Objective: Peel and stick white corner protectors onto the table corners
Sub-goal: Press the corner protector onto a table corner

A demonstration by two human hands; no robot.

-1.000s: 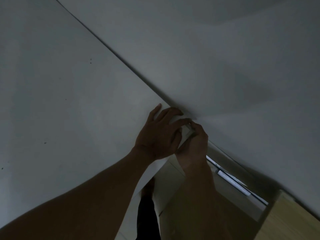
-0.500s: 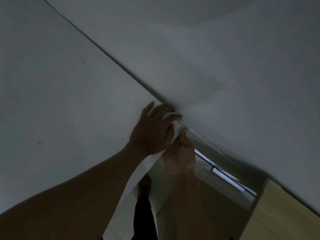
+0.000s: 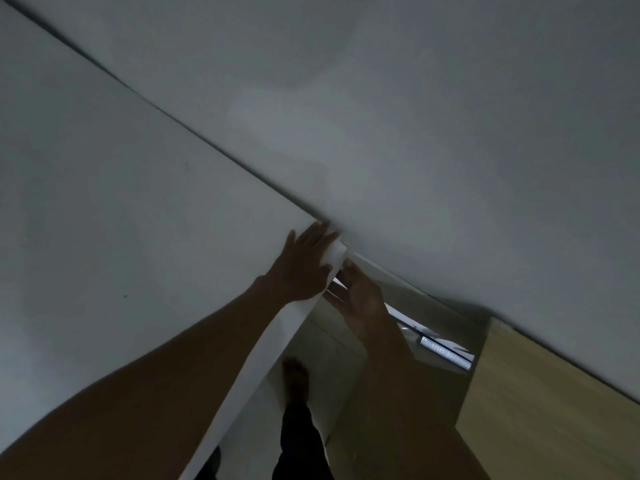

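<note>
There, left hand (image 3: 300, 271) flat, fingers straight, on the white corner protector (image 3: 335, 253) at the table (image 3: 138, 202) corner; right hand (image 3: 360, 295) open just below the edge.

Two hands, one white corner protector (image 3: 335, 255), one white table (image 3: 138, 237), one bare foot (image 3: 295, 377).

The left hand (image 3: 301, 268) has uncurled and now lies flat at the white worktop (image 3: 121, 220) corner, beside the small white corner protector (image 3: 335, 255). The right hand (image 3: 360, 299) has opened and dropped below the edge.
</note>
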